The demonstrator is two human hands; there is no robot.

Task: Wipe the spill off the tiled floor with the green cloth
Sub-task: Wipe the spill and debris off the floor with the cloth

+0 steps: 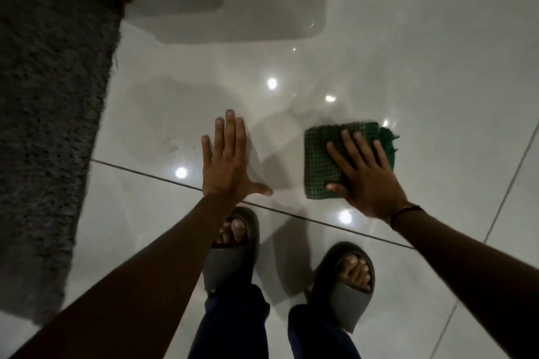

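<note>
A person bends over a glossy pale tiled floor (408, 38), seen from above their own arms. The right hand (364, 175) lies flat with fingers spread, palm down on a green cloth (323, 154). The cloth is folded into a rough square with a small checked weave, and a frayed corner sticks out at its far right edge. It lies on the floor just beyond a dark grout line (163, 176) that crosses the view diagonally. A thin dark band (405, 211) circles the right wrist.

The left hand (230, 163) is open and empty, fingers straight and close together, thumb stretched out to the side. It sits near the floor to the left of the cloth, apart from it; whether it touches the tile cannot be told.

A faint wet patch, the spill (172, 114), shows on the tile ahead and left of the left hand, with a few small droplets near it.

Below the hands are two feet in grey open-toed slides (233, 259), with dark blue trouser legs (233, 326). A shaggy grey rug (49, 111) covers the floor at far left. Ceiling lights reflect as bright spots on the tiles.
</note>
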